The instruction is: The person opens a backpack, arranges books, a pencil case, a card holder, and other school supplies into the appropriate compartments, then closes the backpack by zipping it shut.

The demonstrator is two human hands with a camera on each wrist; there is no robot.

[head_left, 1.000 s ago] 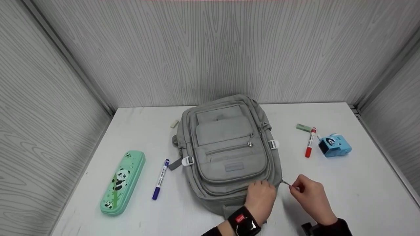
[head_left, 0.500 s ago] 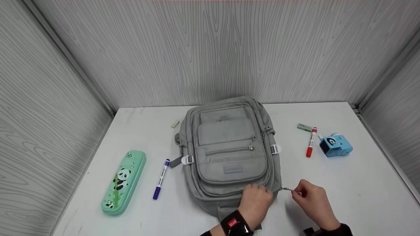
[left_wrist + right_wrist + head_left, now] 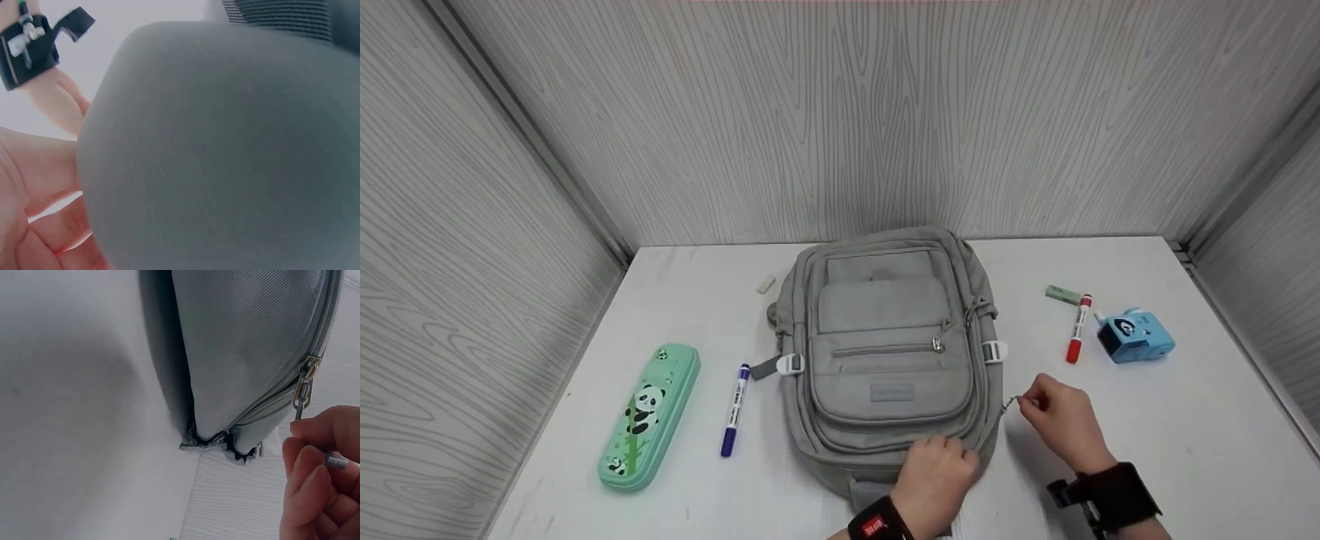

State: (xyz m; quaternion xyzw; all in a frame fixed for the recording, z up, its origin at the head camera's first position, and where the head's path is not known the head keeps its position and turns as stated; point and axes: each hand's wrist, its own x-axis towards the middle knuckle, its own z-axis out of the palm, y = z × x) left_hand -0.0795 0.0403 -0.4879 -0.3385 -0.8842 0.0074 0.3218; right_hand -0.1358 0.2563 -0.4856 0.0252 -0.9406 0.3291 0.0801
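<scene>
A grey backpack (image 3: 892,367) lies on the white table, its front pockets facing up. My left hand (image 3: 936,476) grips the backpack's near edge with curled fingers. The left wrist view is mostly filled by grey fabric (image 3: 219,152), with thumb and fingers at its edge. My right hand (image 3: 1063,420) is beside the bag's right side, thumb and finger pinching a zipper pull (image 3: 302,402). The pull is drawn taut away from the bag, and its slider sits on the side zipper in the right wrist view.
On the left lie a green panda pencil case (image 3: 649,416) and a blue marker (image 3: 735,411). A small pale block (image 3: 766,284) is behind them. To the right are a green block (image 3: 1062,294), a red marker (image 3: 1078,328) and a light-blue panda-printed device (image 3: 1136,335). Wood-grain panels surround the table.
My right hand, after a slight move nearer, has gone away from me along the bag's side with the zipper pull. The backpack has turned slightly straighter, and my left hand has shifted slightly left and nearer.
</scene>
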